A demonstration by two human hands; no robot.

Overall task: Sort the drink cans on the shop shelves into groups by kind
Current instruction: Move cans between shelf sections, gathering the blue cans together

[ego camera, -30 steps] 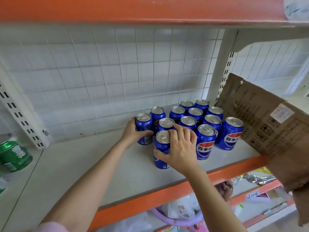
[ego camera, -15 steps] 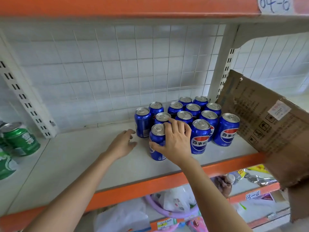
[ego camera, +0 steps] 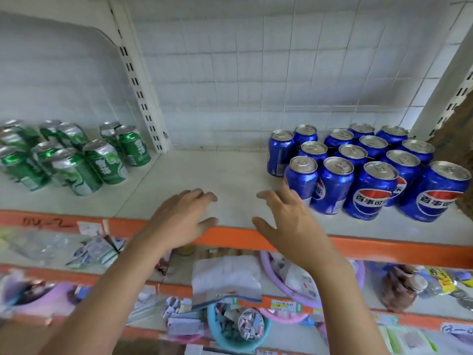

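While both hands hover over the front edge of the white shelf (ego camera: 179, 172), neither holds anything. The left hand (ego camera: 179, 221) has its fingers spread and loosely bent, palm down, above the bare middle stretch of the shelf and its orange front lip (ego camera: 230, 237). The right hand (ego camera: 289, 226) is likewise spread and relaxed, its fingertips (ego camera: 263, 194) pointing left; the back of it overlaps the nearest blue can in the view, though whether it touches that can is hard to tell through the blur.

The blue Pepsi cans (ego camera: 371, 180) stand upright in a tight cluster on the right part of the shelf, packed in rows from the front edge back toward the white wire grid (ego camera: 256, 73). The green cans (ego camera: 76, 160) stand together in the neighbouring bay to the left, beyond the white slotted upright (ego camera: 143, 98), well apart from the blue group. A brown cardboard edge (ego camera: 458, 139) shows at the far right, just beside the rearmost blue cans. Below, lower shelves hold small packaged goods and a teal basket (ego camera: 238, 329) filled with what look like wrapped sweets.
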